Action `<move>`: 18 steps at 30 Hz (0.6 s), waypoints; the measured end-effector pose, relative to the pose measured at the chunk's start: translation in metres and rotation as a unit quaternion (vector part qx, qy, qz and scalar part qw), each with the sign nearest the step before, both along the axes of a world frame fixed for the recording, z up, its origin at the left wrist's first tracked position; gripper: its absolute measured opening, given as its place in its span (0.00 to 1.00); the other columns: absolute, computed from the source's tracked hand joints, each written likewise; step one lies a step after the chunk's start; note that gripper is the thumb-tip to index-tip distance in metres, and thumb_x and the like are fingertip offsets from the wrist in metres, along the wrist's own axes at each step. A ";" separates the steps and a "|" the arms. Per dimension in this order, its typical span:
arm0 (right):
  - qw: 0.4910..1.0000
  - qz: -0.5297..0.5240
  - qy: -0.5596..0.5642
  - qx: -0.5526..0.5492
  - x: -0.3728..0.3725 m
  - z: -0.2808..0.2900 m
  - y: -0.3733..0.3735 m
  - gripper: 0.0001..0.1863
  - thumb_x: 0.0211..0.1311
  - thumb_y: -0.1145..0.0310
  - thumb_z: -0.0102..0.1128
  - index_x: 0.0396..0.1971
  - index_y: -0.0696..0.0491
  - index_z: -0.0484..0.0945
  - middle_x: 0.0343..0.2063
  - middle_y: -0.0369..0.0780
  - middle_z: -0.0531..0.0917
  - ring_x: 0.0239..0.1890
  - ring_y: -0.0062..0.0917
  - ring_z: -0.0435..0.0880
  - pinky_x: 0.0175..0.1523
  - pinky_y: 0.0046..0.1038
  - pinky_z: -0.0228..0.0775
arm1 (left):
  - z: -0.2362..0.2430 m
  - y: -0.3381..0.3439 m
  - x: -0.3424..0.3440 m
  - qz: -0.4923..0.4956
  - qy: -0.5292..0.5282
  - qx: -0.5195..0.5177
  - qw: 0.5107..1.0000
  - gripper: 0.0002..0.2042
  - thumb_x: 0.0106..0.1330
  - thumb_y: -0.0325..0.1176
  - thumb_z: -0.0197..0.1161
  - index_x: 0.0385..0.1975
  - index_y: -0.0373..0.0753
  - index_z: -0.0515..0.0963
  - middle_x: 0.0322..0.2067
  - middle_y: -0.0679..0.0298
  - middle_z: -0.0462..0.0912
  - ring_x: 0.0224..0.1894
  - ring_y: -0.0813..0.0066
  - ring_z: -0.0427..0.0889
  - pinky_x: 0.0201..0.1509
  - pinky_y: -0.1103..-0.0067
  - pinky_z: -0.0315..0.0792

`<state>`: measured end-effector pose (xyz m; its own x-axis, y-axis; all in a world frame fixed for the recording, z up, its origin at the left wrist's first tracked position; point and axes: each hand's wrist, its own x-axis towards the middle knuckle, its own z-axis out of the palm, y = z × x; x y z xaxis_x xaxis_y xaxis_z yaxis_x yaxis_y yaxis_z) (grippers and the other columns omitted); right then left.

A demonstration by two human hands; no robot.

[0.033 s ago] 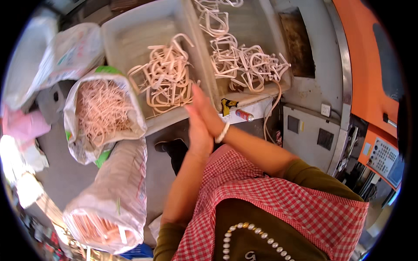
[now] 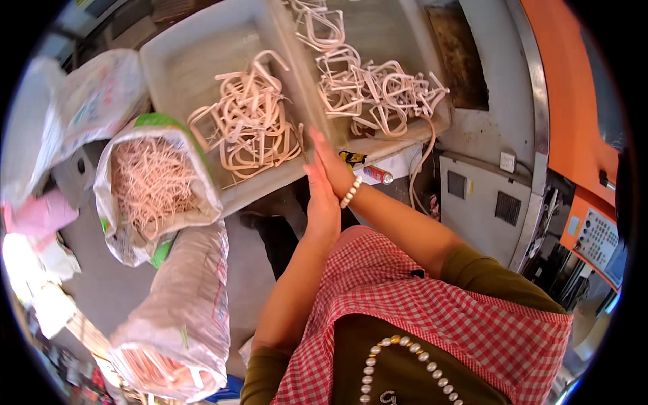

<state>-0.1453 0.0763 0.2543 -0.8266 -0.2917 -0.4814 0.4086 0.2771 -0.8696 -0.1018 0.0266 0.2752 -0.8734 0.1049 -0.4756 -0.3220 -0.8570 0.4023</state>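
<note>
Left grip (image 2: 323, 208) and right grip (image 2: 332, 167) are pressing flat against each other, palm to palm, fingers straight and pointing up toward the tubs; neither is curling around anything visible, and whether something thin is lying between the palms, I cannot tell. Their fingertips are overlapping the near wall of the left tub (image 2: 192, 64) from this angle, so touching or just apart is staying unclear. A bracelet (image 2: 350, 192) of pale beads is circling the right wrist.

Inside that tub, a tangled heap of pale pink looped pieces (image 2: 253, 111) is lying just beyond the fingers and to their left. Beside it, the right tub (image 2: 388, 30) is holding more looped pieces (image 2: 378, 91), and a pale tube (image 2: 432, 142) is hanging down near its right corner. Below that tub, a red can (image 2: 378, 175) is lying on a white surface (image 2: 403, 169), near a yellow-and-black object (image 2: 351, 158).

On the left, an open sack (image 2: 118, 236) is holding thin pink strips (image 2: 152, 179); a second sack (image 2: 189, 287) is lying nearer the person, with pink strips (image 2: 155, 366) showing at its mouth. Over on the right, a grey cabinet (image 2: 476, 219) and an orange machine (image 2: 557, 88) are standing. The person is wearing a red-and-white checked apron (image 2: 432, 304).
</note>
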 end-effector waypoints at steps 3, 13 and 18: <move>0.988 0.036 0.130 0.074 -0.003 -0.055 0.057 0.34 0.72 0.49 0.30 0.68 0.59 0.49 0.70 0.51 0.49 0.72 0.39 0.48 0.72 0.32 0.40 | -0.040 0.029 -0.026 -0.068 -0.049 -0.034 0.996 0.38 0.70 0.64 0.30 0.71 0.42 0.42 0.72 0.63 0.42 0.73 0.66 0.42 0.74 0.71 0.37; 0.985 -0.146 0.067 0.062 -0.047 -0.239 0.131 0.31 0.73 0.49 0.30 0.65 0.55 0.59 0.68 0.47 0.56 0.72 0.34 0.47 0.72 0.32 0.35 | -0.269 0.123 -0.117 -0.136 -0.270 0.001 0.953 0.33 0.70 0.60 0.40 0.65 0.41 0.58 0.63 0.60 0.64 0.64 0.65 0.63 0.65 0.71 0.58; 0.879 -0.444 -0.167 0.059 -0.093 -0.381 0.180 0.24 0.70 0.52 0.41 0.48 0.58 0.73 0.50 0.44 0.76 0.55 0.28 0.73 0.57 0.27 0.64 | -0.400 0.175 -0.170 -0.226 -0.336 -0.027 0.914 0.18 0.72 0.41 0.46 0.53 0.34 0.69 0.46 0.60 0.77 0.47 0.67 0.77 0.48 0.72 0.74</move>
<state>-0.2384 0.2559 -0.1267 -0.5109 0.4647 -0.7232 0.7358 -0.1987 -0.6474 -0.2719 0.2017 -0.1245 -0.2550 0.3429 -0.9041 -0.8284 -0.5597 0.0213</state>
